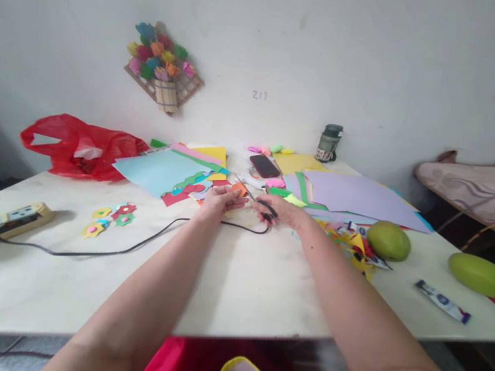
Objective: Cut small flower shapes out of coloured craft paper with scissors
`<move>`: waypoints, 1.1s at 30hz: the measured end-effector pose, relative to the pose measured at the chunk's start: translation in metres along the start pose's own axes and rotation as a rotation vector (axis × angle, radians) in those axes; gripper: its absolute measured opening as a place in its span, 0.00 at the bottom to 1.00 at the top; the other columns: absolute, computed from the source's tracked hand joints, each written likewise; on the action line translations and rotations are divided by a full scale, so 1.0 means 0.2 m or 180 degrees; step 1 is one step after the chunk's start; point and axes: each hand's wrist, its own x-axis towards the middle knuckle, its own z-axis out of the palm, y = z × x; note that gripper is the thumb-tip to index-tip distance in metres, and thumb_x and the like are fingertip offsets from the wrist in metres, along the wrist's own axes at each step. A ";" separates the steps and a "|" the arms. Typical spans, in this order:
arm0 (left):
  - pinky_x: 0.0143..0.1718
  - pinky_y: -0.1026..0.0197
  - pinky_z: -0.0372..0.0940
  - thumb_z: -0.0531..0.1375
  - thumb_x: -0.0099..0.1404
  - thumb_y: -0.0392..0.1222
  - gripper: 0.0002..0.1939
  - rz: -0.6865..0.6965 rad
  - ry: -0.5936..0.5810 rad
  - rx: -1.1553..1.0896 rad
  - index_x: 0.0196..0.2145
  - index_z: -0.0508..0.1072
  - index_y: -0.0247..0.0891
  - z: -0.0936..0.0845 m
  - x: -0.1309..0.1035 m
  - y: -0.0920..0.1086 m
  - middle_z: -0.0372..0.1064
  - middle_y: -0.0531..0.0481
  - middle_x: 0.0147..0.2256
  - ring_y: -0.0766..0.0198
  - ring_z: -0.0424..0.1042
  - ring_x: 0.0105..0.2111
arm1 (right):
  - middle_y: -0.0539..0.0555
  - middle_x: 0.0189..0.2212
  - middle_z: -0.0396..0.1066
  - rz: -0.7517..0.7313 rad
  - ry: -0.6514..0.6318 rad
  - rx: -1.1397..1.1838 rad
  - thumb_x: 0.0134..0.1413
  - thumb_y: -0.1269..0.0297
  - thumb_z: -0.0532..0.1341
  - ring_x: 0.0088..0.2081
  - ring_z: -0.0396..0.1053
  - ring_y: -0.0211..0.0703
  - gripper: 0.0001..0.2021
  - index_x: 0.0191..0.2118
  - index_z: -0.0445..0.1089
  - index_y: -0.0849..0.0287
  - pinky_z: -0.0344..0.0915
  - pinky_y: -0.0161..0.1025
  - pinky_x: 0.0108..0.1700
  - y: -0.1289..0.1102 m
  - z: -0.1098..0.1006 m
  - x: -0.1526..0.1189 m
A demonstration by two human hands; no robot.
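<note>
My right hand (285, 211) grips a pair of scissors (267, 208) with dark handles, its fingers closed around them. The blades point away and to the left, toward a small piece of orange paper (240, 189). That orange piece is pinched in my left hand (220, 200), close beside the blades. Just beyond my left hand lie cut scraps of red, yellow, green and blue paper (192, 188). Small paper flowers (123, 214) in yellow, red and green rest on the table to the left.
A black cable (122, 251) runs from a power strip (24, 218) across the white table (253, 294). Coloured sheets (360, 195), a phone (264, 165), a bottle (328, 143) and a red plastic bag (87, 149) stand farther back. Green fruits (389, 241) and a glue tube (442, 301) lie right.
</note>
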 end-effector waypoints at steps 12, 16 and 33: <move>0.38 0.59 0.70 0.72 0.41 0.44 0.18 0.0012 -0.0010 0.0057 0.22 0.67 0.34 0.00 0.00 0.00 0.73 0.50 0.24 0.59 0.77 0.29 | 0.50 0.21 0.68 -0.0135 -0.0114 0.0092 0.53 0.44 0.57 0.16 0.61 0.31 0.21 0.28 0.62 0.60 0.53 0.30 0.15 0.04 -0.01 0.01; 0.38 0.58 0.70 0.72 0.40 0.44 0.19 0.0019 0.0001 0.0056 0.22 0.66 0.35 0.00 -0.01 0.00 0.73 0.49 0.25 0.59 0.77 0.30 | 0.49 0.20 0.67 -0.0091 -0.0067 0.0064 0.53 0.45 0.58 0.16 0.60 0.31 0.20 0.28 0.62 0.60 0.53 0.30 0.15 0.03 -0.01 0.01; 0.40 0.57 0.69 0.72 0.41 0.44 0.19 0.0028 0.0009 0.0075 0.22 0.67 0.34 0.00 -0.01 0.00 0.72 0.49 0.24 0.54 0.77 0.34 | 0.47 0.18 0.66 -0.0110 -0.0048 0.0122 0.50 0.45 0.60 0.15 0.58 0.29 0.21 0.26 0.60 0.59 0.52 0.30 0.14 0.03 0.00 0.02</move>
